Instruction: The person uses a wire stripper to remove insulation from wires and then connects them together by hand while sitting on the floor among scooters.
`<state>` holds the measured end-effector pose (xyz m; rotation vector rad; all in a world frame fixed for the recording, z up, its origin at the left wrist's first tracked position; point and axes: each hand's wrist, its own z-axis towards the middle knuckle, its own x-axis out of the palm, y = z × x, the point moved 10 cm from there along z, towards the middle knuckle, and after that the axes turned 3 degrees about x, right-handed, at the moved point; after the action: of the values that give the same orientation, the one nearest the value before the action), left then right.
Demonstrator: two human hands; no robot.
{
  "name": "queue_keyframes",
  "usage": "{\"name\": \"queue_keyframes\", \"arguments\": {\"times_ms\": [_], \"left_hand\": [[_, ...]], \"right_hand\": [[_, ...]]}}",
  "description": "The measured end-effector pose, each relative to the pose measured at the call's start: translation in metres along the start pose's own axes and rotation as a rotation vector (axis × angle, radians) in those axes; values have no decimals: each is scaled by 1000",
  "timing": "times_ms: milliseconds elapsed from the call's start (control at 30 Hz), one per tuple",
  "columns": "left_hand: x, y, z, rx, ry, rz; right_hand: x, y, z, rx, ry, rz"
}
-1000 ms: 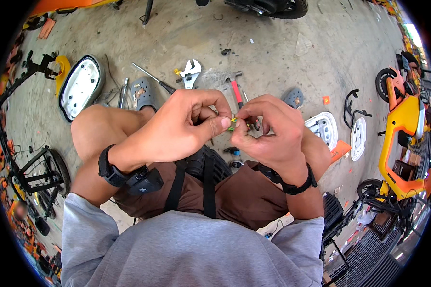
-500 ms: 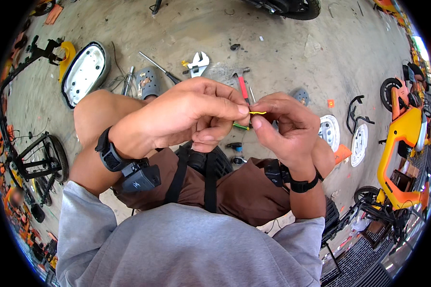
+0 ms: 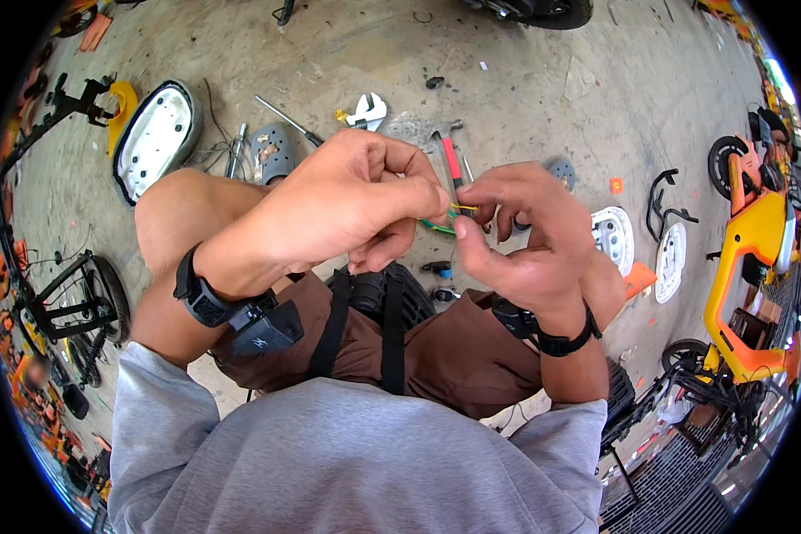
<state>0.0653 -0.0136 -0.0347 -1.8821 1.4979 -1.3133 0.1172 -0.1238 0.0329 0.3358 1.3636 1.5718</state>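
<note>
My left hand (image 3: 374, 200) is closed, with thumb and forefinger pinching a thin yellow wire (image 3: 465, 207) whose end sticks out to the right. A green wire-like strand (image 3: 439, 228) curves just beneath its fingertips. Close by on the right is my right hand (image 3: 529, 231), its thumb and forefinger spread apart around the wire's end without visibly pinching it. Both hands hover above my lap. Beyond them on the floor lies a hammer (image 3: 451, 158) with a red and black handle, partly hidden by the fingers.
An adjustable wrench (image 3: 368, 111), a long screwdriver (image 3: 289, 120) and a white-lined seat shell (image 3: 157, 142) lie on the concrete. White oval parts (image 3: 672, 263) and a black bracket (image 3: 663, 205) are at the right. A yellow-orange bike frame (image 3: 730, 303) stands farther right, a black one (image 3: 71, 294) left.
My right thumb and forefinger have parted from the yellow wire. My left hand has shifted slightly left, still pinching it, and more of the green strand shows.
</note>
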Motion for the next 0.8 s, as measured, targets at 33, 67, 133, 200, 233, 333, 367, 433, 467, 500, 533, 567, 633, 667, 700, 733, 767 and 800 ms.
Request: {"name": "queue_keyframes", "arguments": {"times_ms": [33, 67, 133, 200, 233, 333, 367, 433, 467, 500, 533, 567, 633, 667, 700, 733, 767, 800], "left_hand": [[-1, 1, 0, 6, -8, 9], [-1, 0, 0, 6, -11, 33], [0, 0, 0, 6, -16, 81], [-2, -2, 0, 23, -48, 171], [-3, -2, 0, 32, -63, 216], [-2, -8, -2, 48, -83, 348], [-2, -8, -2, 66, -83, 358], [-3, -5, -1, 102, -82, 380], [-2, -3, 0, 132, -73, 439], [-2, -1, 1, 161, -64, 500], [0, -1, 0, 191, -55, 560], [2, -4, 0, 225, -52, 607], [6, -11, -2, 294, -47, 701], [8, -20, -6, 385, -60, 715], [7, -24, -11, 389, -83, 630], [7, -33, -16, 392, -107, 545], [3, -38, -20, 398, -131, 458], [0, -42, -21, 431, -136, 368]], "right_hand": [[2, 6, 2, -78, 23, -62], [5, 11, 2, -156, 45, -127], [5, 16, 3, -240, 17, -206], [8, 18, 2, -281, 13, -260], [9, 19, 3, -278, 25, -277], [12, 20, 2, -313, 31, -343], [14, 20, 2, -331, 34, -363], [19, 20, 1, -331, 72, -423], [22, 20, 1, -333, 91, -453], [25, 19, 0, -320, 121, -469], [27, 19, -1, -307, 149, -484], [29, 17, -1, -290, 172, -506], [22, 2, 1, -118, 128, -361], [18, -7, 3, -36, 105, -285], [11, -19, 4, 83, 68, -202], [3, -33, 3, 200, 32, -116], [-4, -46, 3, 314, -3, -31], [-10, -39, 6, 311, 5, -36]]}}
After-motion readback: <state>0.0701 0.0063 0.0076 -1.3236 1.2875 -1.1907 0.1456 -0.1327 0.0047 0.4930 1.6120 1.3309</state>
